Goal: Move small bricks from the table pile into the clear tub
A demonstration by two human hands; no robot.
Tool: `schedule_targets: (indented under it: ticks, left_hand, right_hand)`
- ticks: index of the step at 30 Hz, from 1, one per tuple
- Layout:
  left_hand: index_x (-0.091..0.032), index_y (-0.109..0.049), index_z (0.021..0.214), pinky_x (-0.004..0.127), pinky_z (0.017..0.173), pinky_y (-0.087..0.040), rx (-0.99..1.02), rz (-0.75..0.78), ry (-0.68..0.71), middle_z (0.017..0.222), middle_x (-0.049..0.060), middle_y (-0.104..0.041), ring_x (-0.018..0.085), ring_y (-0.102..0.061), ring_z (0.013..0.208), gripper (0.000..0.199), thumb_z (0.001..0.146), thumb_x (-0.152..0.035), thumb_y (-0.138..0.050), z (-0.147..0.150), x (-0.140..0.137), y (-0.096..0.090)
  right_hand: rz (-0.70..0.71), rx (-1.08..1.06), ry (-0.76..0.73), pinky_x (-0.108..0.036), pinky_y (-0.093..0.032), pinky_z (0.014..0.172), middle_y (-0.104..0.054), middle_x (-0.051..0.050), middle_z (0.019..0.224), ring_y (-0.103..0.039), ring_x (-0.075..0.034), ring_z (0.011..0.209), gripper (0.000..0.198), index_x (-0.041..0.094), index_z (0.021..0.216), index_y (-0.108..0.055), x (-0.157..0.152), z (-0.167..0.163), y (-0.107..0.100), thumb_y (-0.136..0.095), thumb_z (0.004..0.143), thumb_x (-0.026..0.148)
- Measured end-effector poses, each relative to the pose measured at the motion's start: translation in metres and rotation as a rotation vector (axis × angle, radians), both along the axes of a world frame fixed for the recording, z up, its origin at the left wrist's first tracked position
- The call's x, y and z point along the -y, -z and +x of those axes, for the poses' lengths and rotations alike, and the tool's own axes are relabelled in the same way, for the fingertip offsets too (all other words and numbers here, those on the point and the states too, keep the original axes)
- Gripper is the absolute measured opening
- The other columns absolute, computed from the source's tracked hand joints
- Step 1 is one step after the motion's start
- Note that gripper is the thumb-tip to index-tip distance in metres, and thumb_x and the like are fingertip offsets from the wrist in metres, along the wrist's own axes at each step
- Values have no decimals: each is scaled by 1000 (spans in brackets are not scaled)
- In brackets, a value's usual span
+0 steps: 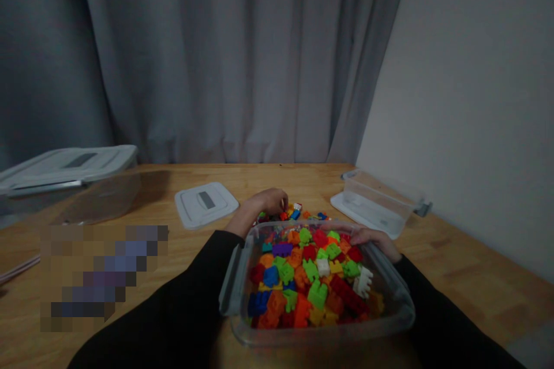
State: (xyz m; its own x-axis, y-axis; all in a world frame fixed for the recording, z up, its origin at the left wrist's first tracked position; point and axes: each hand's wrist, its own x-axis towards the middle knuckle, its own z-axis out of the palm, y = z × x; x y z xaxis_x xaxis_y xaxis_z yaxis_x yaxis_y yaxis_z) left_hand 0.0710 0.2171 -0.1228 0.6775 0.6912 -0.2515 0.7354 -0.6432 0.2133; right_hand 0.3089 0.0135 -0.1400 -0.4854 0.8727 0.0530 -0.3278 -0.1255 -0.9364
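Note:
A clear plastic box (389, 320) full of colourful toy building bricks (309, 270) is right in front of me, tilted so its contents face me. My right hand (375, 240) grips its right rim, thumb or fingers reaching over the edge. Beyond the box, my left hand (272, 200) bends down over a loose pile of bricks (296, 213) on the table. Its fingers are curled together; whatever they pinch is hidden. The near part of the pile is covered by the box.
A white lid (206, 204) lies left of the pile. At the right, an open clear box (376, 199) stands on another white lid (346, 210). A large lidded box (99, 199) is at the far left. A blurred-out patch (108, 277) covers the table's left. Grey curtain (225, 57) behind.

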Motion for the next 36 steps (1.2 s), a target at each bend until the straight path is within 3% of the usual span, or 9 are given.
schedule_targets:
  ticks: [9, 15, 20, 25, 30, 36]
  left_hand:
    - [-17, -61, 115, 44, 85, -55, 68, 48, 42, 118, 8, -64, 22, -64, 100, 30, 90, -34, -59, -1, 3, -11]
    - [-15, -62, 111, 40, 78, -56, 216, 104, 59, 106, 7, -67, 19, -66, 89, 27, 90, -33, -59, -8, 17, -45]
    - [-14, -64, 106, 27, 70, -50, 395, 178, 107, 95, 6, -73, 16, -67, 83, 22, 84, -19, -61, -17, 46, -86]
    - [-16, -67, 105, 24, 69, -47, 466, 163, 188, 90, 4, -74, 16, -68, 83, 26, 80, -21, -66, -24, 89, -120]
    - [-20, -68, 106, 23, 67, -45, 432, 87, 236, 85, 1, -73, 16, -68, 81, 27, 79, -19, -69, -27, 127, -139]
    - [-24, -67, 112, 22, 65, -46, 381, 1, 343, 85, -1, -73, 16, -68, 81, 33, 79, -16, -68, -29, 157, -148]
  right_hand:
    - [-17, -4, -11, -43, -38, 109, -63, -9, 131, -58, -27, 122, 64, 15, 127, -61, -1, 1, 2, -48, 64, 19]
    - [-11, 15, 19, -41, -39, 109, -64, -8, 131, -59, -26, 121, 67, 15, 128, -60, -1, 0, 1, -48, 62, 19]
    - [-22, 12, -1, -44, -39, 109, -64, -10, 129, -61, -28, 119, 67, 14, 129, -60, 0, -1, -1, -48, 64, 20]
    - [3, 33, 27, -43, -37, 110, -63, -9, 130, -59, -28, 121, 67, 14, 127, -61, 2, -3, -5, -50, 62, 21]
    - [7, 55, 56, -44, -40, 107, -63, -10, 129, -60, -31, 119, 64, 15, 125, -63, 10, -7, -14, -51, 62, 23]
    - [-5, 47, 51, -44, -37, 109, -64, -10, 129, -58, -31, 122, 63, 14, 123, -63, 12, -10, -15, -51, 62, 23]
